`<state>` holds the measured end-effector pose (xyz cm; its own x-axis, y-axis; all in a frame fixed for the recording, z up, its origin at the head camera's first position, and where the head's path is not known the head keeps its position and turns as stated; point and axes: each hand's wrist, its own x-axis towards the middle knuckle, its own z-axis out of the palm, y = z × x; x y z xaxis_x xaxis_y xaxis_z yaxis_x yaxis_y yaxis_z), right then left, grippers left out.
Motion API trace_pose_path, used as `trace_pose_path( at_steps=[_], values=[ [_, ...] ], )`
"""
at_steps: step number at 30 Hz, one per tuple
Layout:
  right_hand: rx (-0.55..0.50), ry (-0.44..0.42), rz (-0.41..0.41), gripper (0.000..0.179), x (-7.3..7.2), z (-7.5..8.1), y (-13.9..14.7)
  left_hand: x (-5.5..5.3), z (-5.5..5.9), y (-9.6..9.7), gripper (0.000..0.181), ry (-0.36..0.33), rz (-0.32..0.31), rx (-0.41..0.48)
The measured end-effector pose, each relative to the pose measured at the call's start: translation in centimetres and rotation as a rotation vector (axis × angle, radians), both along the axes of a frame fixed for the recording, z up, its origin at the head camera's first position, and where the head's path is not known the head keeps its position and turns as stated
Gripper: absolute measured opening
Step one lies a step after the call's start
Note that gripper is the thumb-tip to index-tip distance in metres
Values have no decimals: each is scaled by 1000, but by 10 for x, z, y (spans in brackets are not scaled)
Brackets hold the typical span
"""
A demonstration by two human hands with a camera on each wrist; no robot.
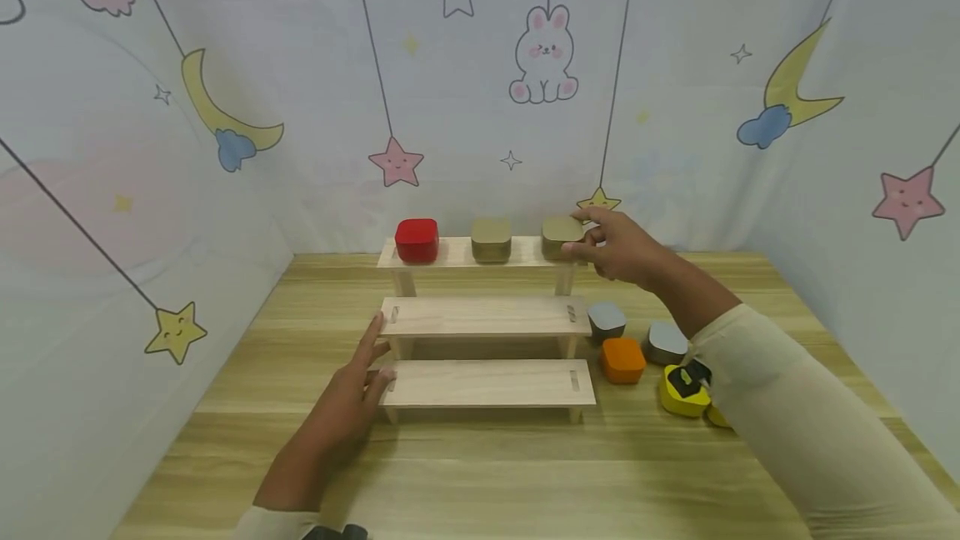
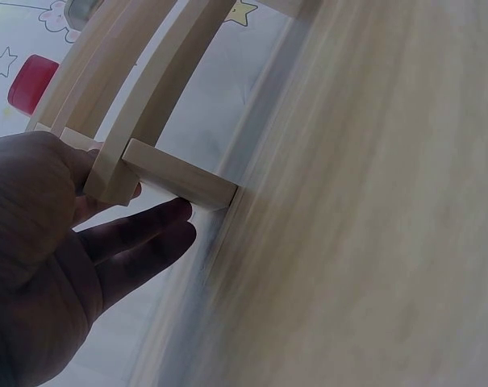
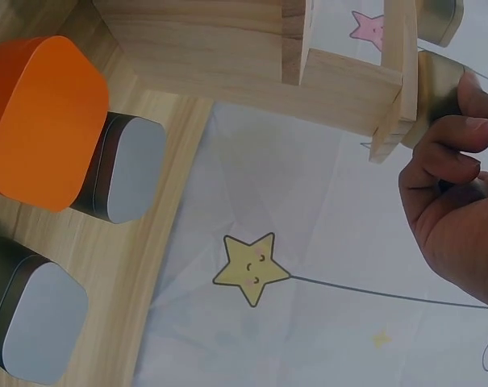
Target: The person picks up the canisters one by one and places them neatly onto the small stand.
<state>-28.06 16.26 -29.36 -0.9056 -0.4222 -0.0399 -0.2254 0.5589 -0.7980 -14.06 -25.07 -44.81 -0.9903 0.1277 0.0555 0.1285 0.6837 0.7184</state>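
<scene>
Rounded-square tin (image 1: 559, 233), apparently dull gold

I record on my feed one red tin (image 1: 417, 242), two dull-gold tins (image 1: 491, 242), one orange tin (image 1: 623, 360) and yellow tins (image 1: 677, 405); two further tins (image 1: 667, 340) show light grey tops over dark sides. I find the stepped stand (image 1: 486, 317) pale, grained wood; tabletop (image 1: 480, 477) yellowish-brown, streaked; sleeves (image 1: 810, 415) cream; white backdrop (image 1: 450, 82) printed with pink and yellow stars (image 1: 397, 163), yellow moons (image 1: 783, 82), blue clouds (image 1: 767, 127), white rabbits (image 1: 545, 57).
</scene>
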Motion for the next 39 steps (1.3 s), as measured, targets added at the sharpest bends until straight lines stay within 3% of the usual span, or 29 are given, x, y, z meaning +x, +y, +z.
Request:
trace_pose_path(
  at_steps=[17,28,34,39],
  values=[
    [8,8,20,72,2,0,0,1,-4,0,91,7,-4,-6],
    [11,-1,24,85,5,4,7,-2,-3,0,93,-5,-4,-16],
    [-11,-1,14,84,6,-2,15,0,1,0,91,-3,-3,-21],
    [-37,-6,-31,88,16,-9,23,-1,2,1,91,-7,-2,-15]
  ],
)
